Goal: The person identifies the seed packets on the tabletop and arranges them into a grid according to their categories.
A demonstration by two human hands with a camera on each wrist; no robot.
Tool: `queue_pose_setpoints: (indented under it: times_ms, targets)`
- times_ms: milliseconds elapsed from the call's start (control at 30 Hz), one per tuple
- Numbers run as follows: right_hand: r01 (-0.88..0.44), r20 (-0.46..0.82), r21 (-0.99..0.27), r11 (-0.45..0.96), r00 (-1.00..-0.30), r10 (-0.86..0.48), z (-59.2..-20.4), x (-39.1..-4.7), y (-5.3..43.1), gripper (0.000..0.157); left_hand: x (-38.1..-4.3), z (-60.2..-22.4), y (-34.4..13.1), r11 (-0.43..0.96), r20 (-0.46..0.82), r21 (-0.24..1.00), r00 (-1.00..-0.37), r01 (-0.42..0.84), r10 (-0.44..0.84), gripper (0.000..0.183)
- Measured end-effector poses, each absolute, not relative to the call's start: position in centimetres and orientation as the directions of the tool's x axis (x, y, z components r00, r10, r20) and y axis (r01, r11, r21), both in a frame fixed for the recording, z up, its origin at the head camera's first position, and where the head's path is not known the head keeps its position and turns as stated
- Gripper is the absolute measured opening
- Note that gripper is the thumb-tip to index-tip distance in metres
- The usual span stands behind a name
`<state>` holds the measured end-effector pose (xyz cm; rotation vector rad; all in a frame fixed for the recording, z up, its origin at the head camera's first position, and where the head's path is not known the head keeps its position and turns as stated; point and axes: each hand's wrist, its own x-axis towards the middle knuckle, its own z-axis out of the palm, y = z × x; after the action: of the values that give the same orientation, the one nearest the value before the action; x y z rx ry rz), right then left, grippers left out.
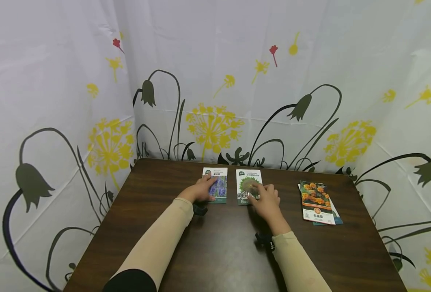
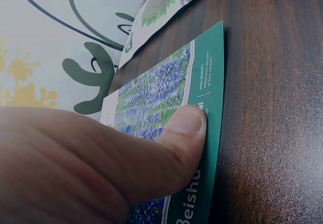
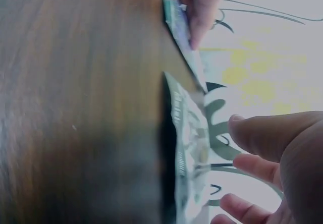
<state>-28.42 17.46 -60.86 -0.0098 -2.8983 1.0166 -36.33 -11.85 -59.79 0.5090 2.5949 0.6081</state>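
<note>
A seed packet with purple flower spikes (image 1: 220,187) lies at the far middle of the table. My left hand (image 1: 199,190) rests on its left side, fingers on the picture; in the left wrist view the thumb (image 2: 174,151) presses on its face near the green band. Just to the right lies a seed packet with a round green plant (image 1: 245,178). Over its lower right part is my right hand (image 1: 268,201), fingers spread. The right wrist view shows those fingers (image 3: 255,166) apart from that packet (image 3: 191,148), holding nothing.
On the right side of the table lies an orange marigold seed packet (image 1: 315,200), overlapping another packet (image 1: 338,219) that is mostly hidden. The dark brown wooden table (image 1: 219,251) ends at a white curtain (image 1: 215,61) with flower prints.
</note>
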Motion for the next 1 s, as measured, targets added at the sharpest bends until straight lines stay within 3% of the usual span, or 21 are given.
queue_pose_setpoints:
  times_ms: [267,567,1000]
  targets:
    - [-0.028,0.087,-0.623,0.782,-0.996,0.033,-59.6,-27.2,18.9,0.055,-36.3,-59.6,-12.0,0.836,-0.327,0.494,-0.84,0.238,0.433,0.092]
    - [0.043,0.112,-0.616,0.787,-0.984,0.141,-59.9,-25.9,22.5,0.05,-36.2,-59.5,-11.8,0.821,-0.308,0.52,-0.846,0.233,0.435,0.081]
    - [0.188,0.11,-0.607,0.772,-0.942,0.316,-60.1,-25.1,29.2,0.054,-36.3,-59.7,-11.8,0.82,-0.308,0.523,-0.846,0.231,0.435,0.08]
